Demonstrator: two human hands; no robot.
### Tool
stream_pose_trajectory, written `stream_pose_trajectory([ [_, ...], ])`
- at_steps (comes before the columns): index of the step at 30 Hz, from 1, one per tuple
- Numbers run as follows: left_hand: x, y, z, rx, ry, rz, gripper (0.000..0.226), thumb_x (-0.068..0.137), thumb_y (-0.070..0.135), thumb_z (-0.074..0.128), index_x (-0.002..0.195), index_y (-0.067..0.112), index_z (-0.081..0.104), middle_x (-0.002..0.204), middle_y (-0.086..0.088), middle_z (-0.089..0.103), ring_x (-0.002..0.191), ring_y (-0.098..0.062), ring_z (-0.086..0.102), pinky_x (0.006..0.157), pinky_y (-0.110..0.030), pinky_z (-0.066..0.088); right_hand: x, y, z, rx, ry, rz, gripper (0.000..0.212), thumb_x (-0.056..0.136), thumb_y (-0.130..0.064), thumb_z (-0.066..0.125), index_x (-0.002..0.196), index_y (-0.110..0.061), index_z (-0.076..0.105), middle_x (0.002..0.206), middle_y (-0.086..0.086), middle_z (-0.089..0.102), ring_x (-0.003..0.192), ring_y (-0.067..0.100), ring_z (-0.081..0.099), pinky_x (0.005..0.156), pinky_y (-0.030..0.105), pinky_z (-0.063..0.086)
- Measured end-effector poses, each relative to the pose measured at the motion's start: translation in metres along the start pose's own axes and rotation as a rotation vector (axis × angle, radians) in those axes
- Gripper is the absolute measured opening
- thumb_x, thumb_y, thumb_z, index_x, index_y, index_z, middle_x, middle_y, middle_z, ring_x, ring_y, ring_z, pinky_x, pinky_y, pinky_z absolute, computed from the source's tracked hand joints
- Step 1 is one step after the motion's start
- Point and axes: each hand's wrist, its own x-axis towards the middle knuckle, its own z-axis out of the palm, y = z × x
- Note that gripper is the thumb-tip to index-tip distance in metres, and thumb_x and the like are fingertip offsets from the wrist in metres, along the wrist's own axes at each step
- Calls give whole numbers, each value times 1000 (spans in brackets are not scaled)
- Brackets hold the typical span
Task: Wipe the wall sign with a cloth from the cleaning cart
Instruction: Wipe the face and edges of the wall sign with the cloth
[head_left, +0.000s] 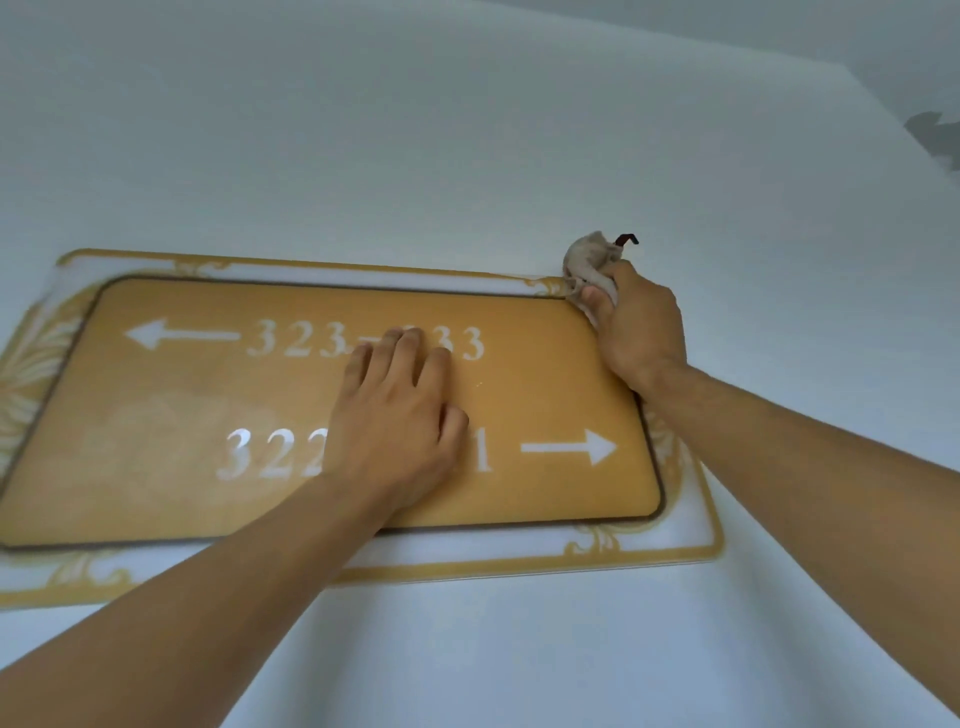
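The sign (218, 415) hangs on the pale wall (467, 130), its gold panel showing arrows and room numbers like 323. My right hand (636, 325) is closed around a bunched grey cloth (589, 262) at the sign's top right corner. My left hand (397, 421) lies flat and open on the panel's middle, holding nothing.

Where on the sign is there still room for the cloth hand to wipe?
The sign is bare on its left half, around the left arrow and beside the "322". The strip by the right arrow, between both hands, is free too. The middle is crowded: the left hand lies flat there. The right hand grips the cloth at the top right corner.
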Motion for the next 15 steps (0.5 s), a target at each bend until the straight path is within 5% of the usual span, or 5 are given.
stream_pose_trajectory([
  [6, 4, -4, 8, 10, 44, 20, 48, 84, 40, 31, 116, 11, 51, 138, -14, 47, 136, -33, 34, 114, -50, 24, 30, -14, 26, -19, 35, -37, 36, 98, -41, 49, 126, -19, 53, 102, 8, 67, 93, 28, 61, 73, 31, 39],
  [15, 0, -4, 12, 40, 42, 13, 51, 84, 41, 32, 121, 11, 51, 143, -16, 44, 137, -33, 35, 115, -51, 25, 7, -23, 23, -70, 3, -96, 32, 99, -44, 48, 116, -18, 56, 93, 1, 64, 81, 18, 54, 68, 30, 37],
])
